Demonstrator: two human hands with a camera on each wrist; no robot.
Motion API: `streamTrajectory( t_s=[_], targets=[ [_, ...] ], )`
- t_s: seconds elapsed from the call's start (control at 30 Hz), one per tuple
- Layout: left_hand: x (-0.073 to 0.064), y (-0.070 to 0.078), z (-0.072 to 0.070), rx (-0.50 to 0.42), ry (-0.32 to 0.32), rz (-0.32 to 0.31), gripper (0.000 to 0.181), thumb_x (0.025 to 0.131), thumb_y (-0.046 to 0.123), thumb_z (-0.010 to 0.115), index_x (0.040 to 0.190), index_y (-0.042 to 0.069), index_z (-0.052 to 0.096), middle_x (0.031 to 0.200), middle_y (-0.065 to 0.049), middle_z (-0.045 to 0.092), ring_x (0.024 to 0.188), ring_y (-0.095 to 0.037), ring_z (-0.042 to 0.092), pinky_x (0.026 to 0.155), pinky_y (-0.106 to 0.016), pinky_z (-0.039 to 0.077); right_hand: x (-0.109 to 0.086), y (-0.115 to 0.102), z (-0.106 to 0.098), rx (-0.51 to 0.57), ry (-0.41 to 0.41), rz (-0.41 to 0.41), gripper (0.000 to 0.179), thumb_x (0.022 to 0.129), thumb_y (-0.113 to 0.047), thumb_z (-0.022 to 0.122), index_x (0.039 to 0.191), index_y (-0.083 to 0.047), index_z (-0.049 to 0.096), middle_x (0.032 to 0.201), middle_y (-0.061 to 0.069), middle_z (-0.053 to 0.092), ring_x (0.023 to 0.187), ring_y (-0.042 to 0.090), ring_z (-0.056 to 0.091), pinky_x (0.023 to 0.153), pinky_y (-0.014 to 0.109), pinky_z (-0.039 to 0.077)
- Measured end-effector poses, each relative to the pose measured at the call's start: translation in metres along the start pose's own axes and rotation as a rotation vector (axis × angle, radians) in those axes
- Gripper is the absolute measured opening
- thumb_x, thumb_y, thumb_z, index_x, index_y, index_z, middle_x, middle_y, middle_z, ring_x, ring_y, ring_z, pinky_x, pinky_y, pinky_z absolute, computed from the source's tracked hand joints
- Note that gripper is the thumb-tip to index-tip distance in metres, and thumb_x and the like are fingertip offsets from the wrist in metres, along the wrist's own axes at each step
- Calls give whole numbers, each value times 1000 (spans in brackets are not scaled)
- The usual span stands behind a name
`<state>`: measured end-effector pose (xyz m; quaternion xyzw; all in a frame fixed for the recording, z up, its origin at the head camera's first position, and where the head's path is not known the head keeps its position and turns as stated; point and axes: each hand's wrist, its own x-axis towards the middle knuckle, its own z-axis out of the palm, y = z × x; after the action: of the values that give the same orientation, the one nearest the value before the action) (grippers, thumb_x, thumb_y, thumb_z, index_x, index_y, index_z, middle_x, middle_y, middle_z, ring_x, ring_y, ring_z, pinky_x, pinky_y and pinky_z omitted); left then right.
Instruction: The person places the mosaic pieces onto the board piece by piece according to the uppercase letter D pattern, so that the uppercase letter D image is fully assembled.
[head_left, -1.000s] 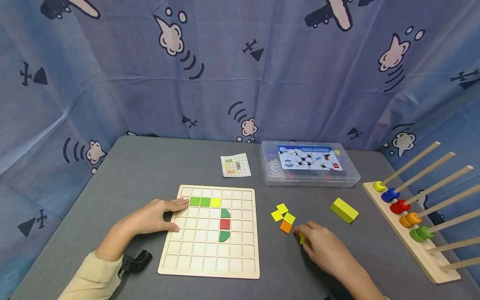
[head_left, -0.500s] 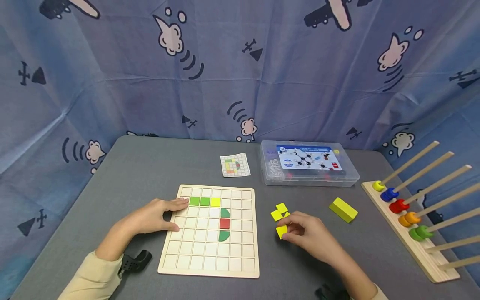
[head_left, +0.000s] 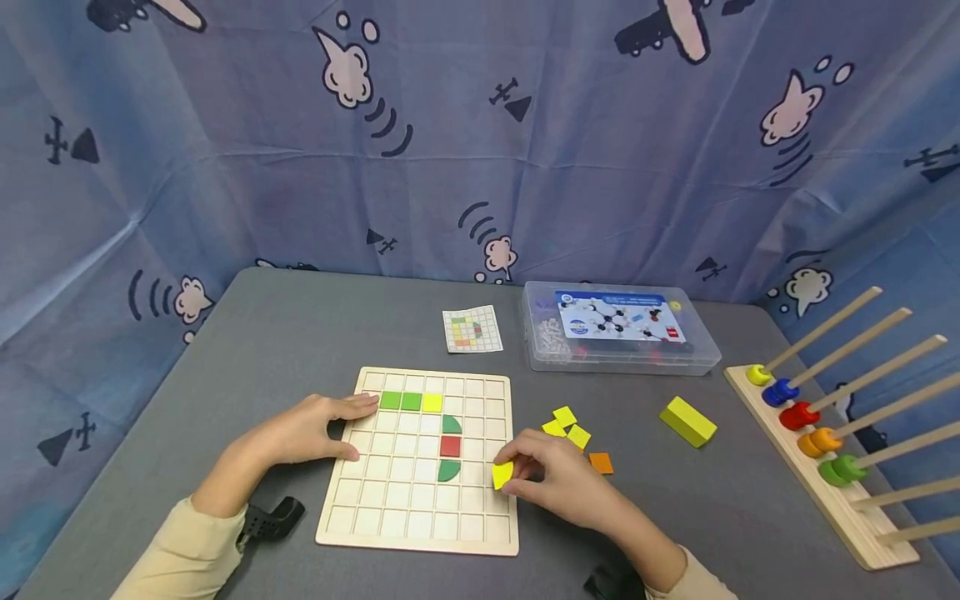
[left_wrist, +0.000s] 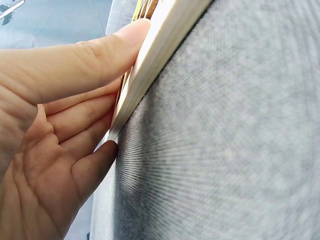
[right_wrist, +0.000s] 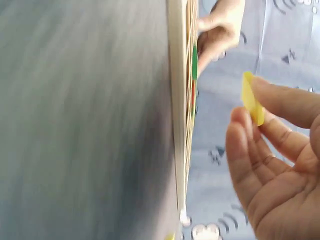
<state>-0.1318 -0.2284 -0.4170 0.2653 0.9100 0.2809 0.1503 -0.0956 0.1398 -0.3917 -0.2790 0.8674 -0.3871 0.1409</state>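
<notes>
My right hand (head_left: pixel 558 479) pinches a thin yellow tile (head_left: pixel 502 476) between thumb and fingers, over the right side of the wooden grid board (head_left: pixel 420 543). In the right wrist view the yellow tile (right_wrist: pixel 250 97) is held up apart from the board. My left hand (head_left: pixel 318 429) rests on the board's left edge, fingers on the grid and thumb (left_wrist: pixel 132 35) along the rim. Set in the board are two green squares (head_left: pixel 411 402), a yellow square (head_left: pixel 432 402), a red square (head_left: pixel 450 447) and two green quarter-rounds (head_left: pixel 448 471).
Loose yellow tiles (head_left: pixel 564 415) and an orange tile (head_left: pixel 601 463) lie right of the board. A small pattern card (head_left: pixel 472 329) and a clear plastic box (head_left: pixel 622 358) stand behind. Further right are a yellow block (head_left: pixel 687 422) and a pegged wooden stand (head_left: pixel 847 508).
My right hand has picked up the yellow tile from among the loose pieces and carried it left over the board, uncovering the orange tile. The left hand has stayed in place.
</notes>
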Motion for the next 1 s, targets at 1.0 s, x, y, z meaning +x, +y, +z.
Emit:
streamTrajectory(
  t_s=[1.0],
  targets=[
    [0, 0, 1, -2, 12, 2, 70, 78, 36, 76, 137, 9, 51, 146, -7, 45, 135, -31, 39, 102, -51, 38, 55, -47, 71, -392, -78, -146, 17, 76, -14, 77, 91, -12, 70, 79, -8, 55, 65, -1, 42, 59, 10, 37]
  ],
)
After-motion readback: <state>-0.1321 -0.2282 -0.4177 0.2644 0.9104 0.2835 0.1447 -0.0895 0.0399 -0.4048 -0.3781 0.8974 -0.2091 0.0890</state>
